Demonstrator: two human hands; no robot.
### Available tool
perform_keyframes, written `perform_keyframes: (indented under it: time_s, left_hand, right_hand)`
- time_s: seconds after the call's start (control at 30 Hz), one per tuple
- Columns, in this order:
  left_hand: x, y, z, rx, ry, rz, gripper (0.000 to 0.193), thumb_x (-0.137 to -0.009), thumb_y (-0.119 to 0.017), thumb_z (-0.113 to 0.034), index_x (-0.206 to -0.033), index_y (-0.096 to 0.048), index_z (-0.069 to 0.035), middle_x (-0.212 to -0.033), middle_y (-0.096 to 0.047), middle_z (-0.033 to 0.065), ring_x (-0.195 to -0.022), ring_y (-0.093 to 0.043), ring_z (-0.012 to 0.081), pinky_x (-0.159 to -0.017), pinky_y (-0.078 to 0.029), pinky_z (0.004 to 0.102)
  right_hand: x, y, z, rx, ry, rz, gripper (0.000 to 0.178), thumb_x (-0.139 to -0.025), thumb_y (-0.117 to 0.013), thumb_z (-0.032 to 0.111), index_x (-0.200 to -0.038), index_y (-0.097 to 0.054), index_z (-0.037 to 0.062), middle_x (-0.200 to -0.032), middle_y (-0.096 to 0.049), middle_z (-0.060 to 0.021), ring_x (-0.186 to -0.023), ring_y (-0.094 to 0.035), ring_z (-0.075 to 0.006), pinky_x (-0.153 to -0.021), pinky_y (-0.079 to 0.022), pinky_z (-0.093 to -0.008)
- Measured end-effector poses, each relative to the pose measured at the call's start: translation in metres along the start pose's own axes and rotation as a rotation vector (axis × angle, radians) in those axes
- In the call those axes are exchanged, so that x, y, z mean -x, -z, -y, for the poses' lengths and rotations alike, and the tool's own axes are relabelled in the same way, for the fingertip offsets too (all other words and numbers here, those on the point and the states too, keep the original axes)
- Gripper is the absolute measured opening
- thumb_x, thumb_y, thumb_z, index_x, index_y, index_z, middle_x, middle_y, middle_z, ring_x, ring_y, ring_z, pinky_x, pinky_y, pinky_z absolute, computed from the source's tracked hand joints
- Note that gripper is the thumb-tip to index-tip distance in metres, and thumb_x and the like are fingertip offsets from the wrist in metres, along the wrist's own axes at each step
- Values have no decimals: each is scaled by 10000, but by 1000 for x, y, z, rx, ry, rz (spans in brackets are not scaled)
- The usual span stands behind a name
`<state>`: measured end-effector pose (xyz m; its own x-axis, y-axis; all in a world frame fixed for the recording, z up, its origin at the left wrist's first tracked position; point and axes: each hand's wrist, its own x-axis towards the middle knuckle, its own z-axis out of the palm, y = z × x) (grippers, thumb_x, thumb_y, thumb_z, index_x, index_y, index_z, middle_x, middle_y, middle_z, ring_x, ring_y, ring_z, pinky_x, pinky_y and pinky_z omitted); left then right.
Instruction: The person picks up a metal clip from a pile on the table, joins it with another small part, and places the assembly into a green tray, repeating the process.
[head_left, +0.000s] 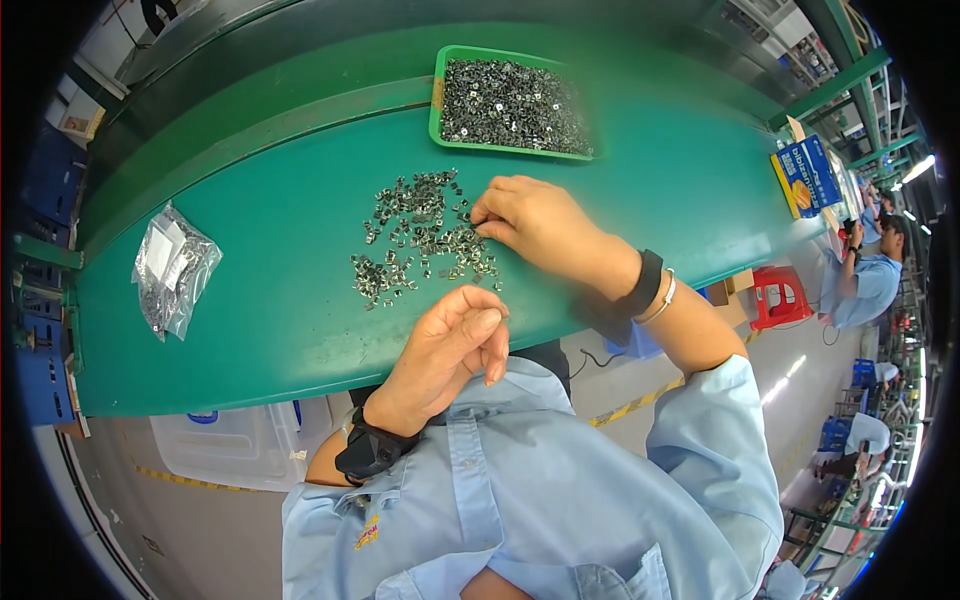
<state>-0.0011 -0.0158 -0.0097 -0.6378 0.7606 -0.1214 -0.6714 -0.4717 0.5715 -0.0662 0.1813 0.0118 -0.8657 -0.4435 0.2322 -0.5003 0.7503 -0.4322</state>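
Small, shiny metal parts point(415, 235) lie loosely spread on the green work surface point(270, 300). At the right edge of this spread is my right hand point(545, 225), its thumb and forefinger pinched on what looks like a small metal part. My left hand point(450, 345) is raised by the near edge of the surface, just below the parts. Its fingers are curled in with the thumb across them, and they hide whatever may be inside. A green tray point(436, 125) beyond my hands is heaped with many more such parts.
A clear plastic bag point(178, 265) with dark contents and a white label lies at left. At the far right stands a blue and yellow box point(806, 178). Below the bench are a clear plastic bin point(225, 445) and a red stool point(782, 297). Other people point(865, 270) sit further right.
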Motion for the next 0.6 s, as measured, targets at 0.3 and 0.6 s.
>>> perform_keyframes:
  time_s: [0.3, 0.6]
  left_hand:
    - [-4, -7, -5, -56, -62, -92, 162, -951, -487, -184, -1028, -489, -41, -785, -565, 70, -578, -532, 139, -519, -432, 258]
    - [-14, -12, 1, -261, -119, -165, 207, -947, -497, -184, -1065, -478, -15, -838, -573, 70, -588, -549, 123, -501, -430, 246]
  right_hand:
    - [28, 24, 27, -148, -55, -47, 132, -771, -650, 105, -889, -617, 59, -837, -593, -80, -810, -580, -262, -712, -469, -357]
    - [48, 29, 56, -109, 38, -9, 180, -754, -672, 118, -917, -624, 60, -819, -594, -65, -811, -567, -260, -709, -458, -345]
